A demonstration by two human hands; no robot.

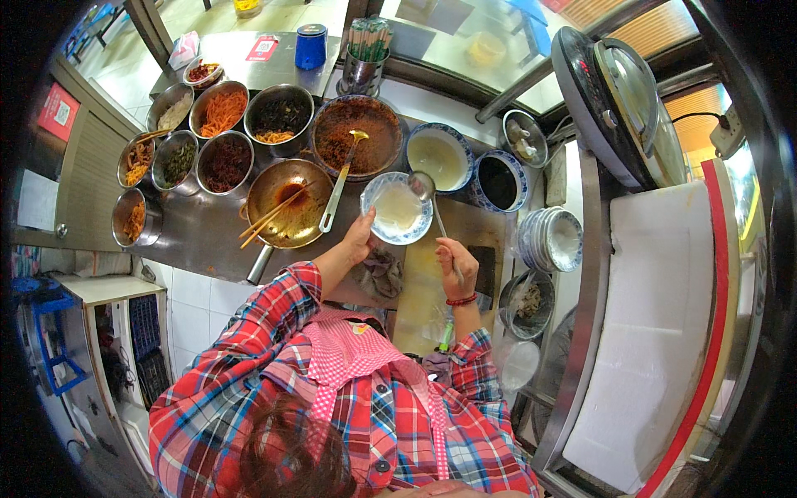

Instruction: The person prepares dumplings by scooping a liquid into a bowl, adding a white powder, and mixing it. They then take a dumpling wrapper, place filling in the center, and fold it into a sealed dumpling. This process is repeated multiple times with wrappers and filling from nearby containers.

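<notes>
My left hand (360, 236) grips the near left rim of a blue-and-white bowl (396, 208), which has a pale content at its bottom. In my right hand (457, 267) is the handle of a metal ladle (423, 185); its round head hangs over the bowl's right rim. Just behind stands a larger patterned bowl of pale liquid (439, 157), with a bowl of dark liquid (498, 181) to its right. Left of my bowl, a slotted turner (339, 193) leans in a wide basin of reddish-brown sauce (367, 134). A wok (289, 218) holds oily red sauce and chopsticks (274, 215).
Several steel pots of shredded foods (224, 114) stand at the left. A chopstick holder (365, 68) is at the back. On the right are stacked bowls (551, 239), a bowl of grey food (528, 303) and an electric cooker (613, 109). A rag (381, 274) lies beside a cutting board (423, 299).
</notes>
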